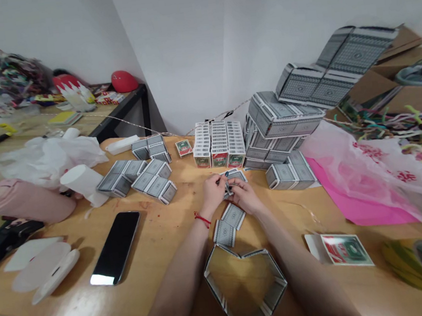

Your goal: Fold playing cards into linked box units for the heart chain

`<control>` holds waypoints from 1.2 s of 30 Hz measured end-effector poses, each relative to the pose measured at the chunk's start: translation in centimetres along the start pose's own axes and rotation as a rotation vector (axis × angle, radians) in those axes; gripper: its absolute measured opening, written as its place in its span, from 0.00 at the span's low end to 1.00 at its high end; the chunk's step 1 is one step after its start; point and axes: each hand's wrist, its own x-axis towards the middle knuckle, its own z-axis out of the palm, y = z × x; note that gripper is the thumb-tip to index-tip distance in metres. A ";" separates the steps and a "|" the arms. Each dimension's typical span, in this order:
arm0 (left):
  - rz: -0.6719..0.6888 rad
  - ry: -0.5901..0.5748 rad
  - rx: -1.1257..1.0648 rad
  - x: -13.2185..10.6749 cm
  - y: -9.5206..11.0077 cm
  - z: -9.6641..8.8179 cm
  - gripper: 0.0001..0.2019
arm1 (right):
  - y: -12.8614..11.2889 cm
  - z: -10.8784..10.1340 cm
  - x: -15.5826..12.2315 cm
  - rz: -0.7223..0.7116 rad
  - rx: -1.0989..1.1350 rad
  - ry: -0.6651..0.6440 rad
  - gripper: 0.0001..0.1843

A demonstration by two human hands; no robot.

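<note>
The left hand [212, 194] and right hand [246, 198] together pinch a small folded card [229, 187] just above the desk [159, 244]; a loose grip might let it spring open, or forearms nudge the heart-shaped card frame [215, 290].

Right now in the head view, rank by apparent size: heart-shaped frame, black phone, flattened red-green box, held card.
1. heart-shaped frame, nearest the camera, so inflated
2. black phone
3. flattened red-green box, looks close to the phone
4. held card
</note>
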 end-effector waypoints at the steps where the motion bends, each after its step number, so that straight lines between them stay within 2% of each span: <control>1: -0.004 -0.007 0.004 0.0 0.0 -0.1 0.10 | 0.1 0.0 0.0 0.000 0.005 -0.008 0.07; 9: -0.089 -0.041 0.114 0.4 0.2 -0.5 0.11 | 0.2 -0.3 -0.1 0.023 0.020 -0.070 0.11; 13: -0.067 -0.002 0.103 0.4 0.1 -0.5 0.11 | 0.2 -0.1 -0.2 0.012 0.011 -0.085 0.12; 15: -0.050 0.034 0.058 0.3 0.1 -0.4 0.12 | 0.5 -0.1 -0.1 -0.019 -0.063 -0.053 0.12; 18: -0.013 0.056 -0.008 0.1 0.2 -0.2 0.12 | 0.8 -0.6 0.3 -0.112 -0.224 0.066 0.10; 23: 0.087 0.023 -0.069 -0.1 0.4 0.0 0.10 | 0.3 -1.9 0.7 -0.387 -0.562 0.256 0.09; 27: 0.227 -0.062 -0.070 -0.3 0.4 0.0 0.08 | -0.1 -2.5 0.4 -0.583 -0.879 0.376 0.09; 31: 0.314 -0.072 0.002 -0.4 0.5 -0.1 0.06 | -0.2 -2.6 0.2 -0.630 -1.028 0.362 0.10; 36: 0.358 -0.003 0.054 -0.5 0.6 -0.4 0.05 | -0.1 -2.7 0.3 -0.578 -1.003 0.346 0.09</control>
